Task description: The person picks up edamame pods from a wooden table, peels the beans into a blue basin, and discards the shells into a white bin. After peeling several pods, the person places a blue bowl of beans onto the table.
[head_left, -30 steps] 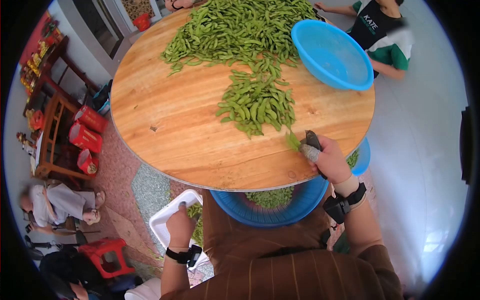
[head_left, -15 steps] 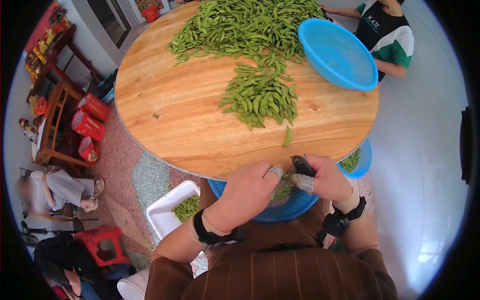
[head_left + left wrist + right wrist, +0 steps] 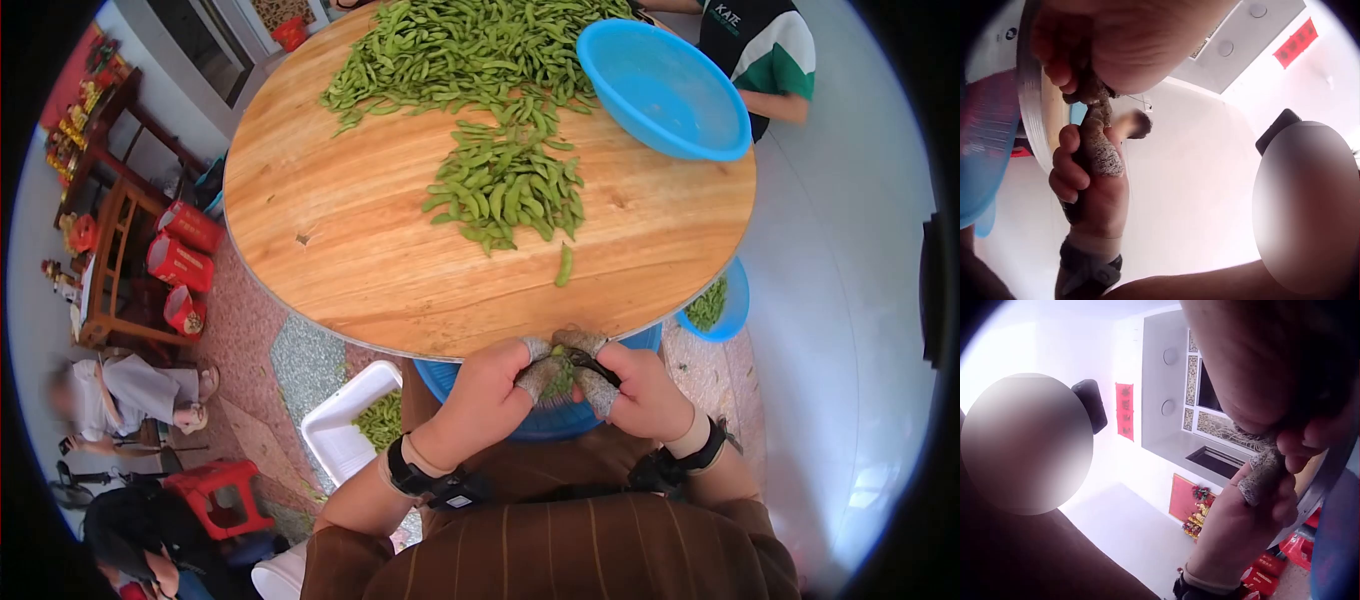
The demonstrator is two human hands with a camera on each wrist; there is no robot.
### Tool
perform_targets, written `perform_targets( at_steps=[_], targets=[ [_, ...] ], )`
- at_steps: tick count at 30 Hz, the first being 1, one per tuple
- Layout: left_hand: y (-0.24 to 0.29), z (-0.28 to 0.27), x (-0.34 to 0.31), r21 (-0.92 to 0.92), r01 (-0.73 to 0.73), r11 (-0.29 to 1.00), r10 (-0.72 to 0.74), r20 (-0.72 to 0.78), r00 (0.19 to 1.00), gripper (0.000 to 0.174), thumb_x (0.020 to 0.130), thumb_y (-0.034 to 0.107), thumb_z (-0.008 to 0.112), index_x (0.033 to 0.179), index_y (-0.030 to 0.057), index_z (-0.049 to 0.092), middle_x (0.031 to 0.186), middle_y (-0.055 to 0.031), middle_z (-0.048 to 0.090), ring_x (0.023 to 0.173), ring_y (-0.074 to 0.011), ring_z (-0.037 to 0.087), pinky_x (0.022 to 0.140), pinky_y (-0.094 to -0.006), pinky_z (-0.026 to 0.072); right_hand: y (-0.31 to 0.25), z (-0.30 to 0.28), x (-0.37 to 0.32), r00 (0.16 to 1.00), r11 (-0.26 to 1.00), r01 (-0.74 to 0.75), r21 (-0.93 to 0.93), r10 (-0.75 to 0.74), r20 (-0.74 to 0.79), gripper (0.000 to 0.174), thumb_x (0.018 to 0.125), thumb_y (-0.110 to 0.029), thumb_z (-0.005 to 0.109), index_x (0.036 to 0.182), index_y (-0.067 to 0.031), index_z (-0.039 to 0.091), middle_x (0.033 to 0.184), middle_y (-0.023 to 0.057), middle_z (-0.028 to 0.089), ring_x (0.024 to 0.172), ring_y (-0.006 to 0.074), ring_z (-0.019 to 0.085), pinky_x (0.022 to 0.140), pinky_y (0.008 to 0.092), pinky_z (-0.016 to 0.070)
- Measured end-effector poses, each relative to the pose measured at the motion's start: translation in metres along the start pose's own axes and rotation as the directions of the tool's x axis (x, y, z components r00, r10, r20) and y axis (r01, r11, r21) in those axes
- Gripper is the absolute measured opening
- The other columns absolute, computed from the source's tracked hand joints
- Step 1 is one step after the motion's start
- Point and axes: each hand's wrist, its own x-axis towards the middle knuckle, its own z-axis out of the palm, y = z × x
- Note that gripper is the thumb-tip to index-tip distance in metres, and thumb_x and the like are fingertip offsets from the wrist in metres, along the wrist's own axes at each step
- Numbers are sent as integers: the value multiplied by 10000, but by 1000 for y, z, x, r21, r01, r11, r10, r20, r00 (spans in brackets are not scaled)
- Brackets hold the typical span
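Both hands meet at the table's near edge in the head view, above a blue basin (image 3: 548, 425). My left hand (image 3: 482, 395), with wrapped fingertips, pinches a green pod (image 3: 562, 374). The right hand (image 3: 645, 392), its thumb and finger wrapped too, has its fingers curled round a dark tool (image 3: 592, 366) at the same pod. In the left wrist view the right hand (image 3: 1100, 181) shows curled fingers, the tool mostly hidden. A single pod (image 3: 565, 265) lies on the wooden table (image 3: 340, 240), in front of a small pod pile (image 3: 510, 190).
A large pod heap (image 3: 480, 55) covers the far side of the table. Beside it tilts an empty blue basin (image 3: 665, 90). A white tray (image 3: 335, 430) of pods stands lower left, a blue bowl (image 3: 738, 300) of pods at right. Other people sit around.
The left hand has come up from the white tray to meet the right hand. The right hand has drawn back from the tabletop to its near edge, leaving one pod lying there.
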Motion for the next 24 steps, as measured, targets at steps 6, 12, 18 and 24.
perform_targets(
  at_steps=[6, 12, 18, 24],
  targets=[
    [-1, 4, -4, 518, -253, 817, 329, -58, 943, 117, 893, 109, 551, 935, 8, 595, 756, -38, 577, 665, -169, 555, 615, -295, 447, 9, 1, -3, 999, 980, -35, 198, 30, 29, 400, 828, -17, 568, 1227, -31, 538, 825, 49, 624, 761, 116, 592, 700, 264, 479],
    [-18, 9, -6, -894, 427, 139, -28, 427, 904, 132, 932, 166, 496, 970, 53, 554, 693, -24, 508, 559, -117, 448, 532, -241, 355, 27, 9, -3, 988, 821, -124, 557, 47, 150, 308, 875, -80, 569, 1180, -37, 571, 821, 21, 621, 735, 90, 560, 674, 254, 474],
    [-25, 14, -11, -821, 480, 309, -244, 419, 874, 267, 958, 260, 425, 1031, 25, 531, 650, -50, 488, 523, -125, 422, 528, -261, 335, 44, 9, -4, 989, 976, 136, 173, -144, 38, 247, 854, -132, 641, 1076, -25, 614, 866, 18, 645, 773, 65, 534, 709, 262, 473],
    [-39, 16, -11, -817, 547, 180, -124, 533, 837, 224, 945, 232, 492, 1035, 32, 536, 672, -30, 503, 522, -117, 422, 522, -243, 350, 49, 16, 1, 998, 954, 62, 293, -63, -8, 279, 825, -156, 691, 1064, -32, 618, 866, 14, 651, 784, 55, 516, 717, 253, 466]
  ],
)
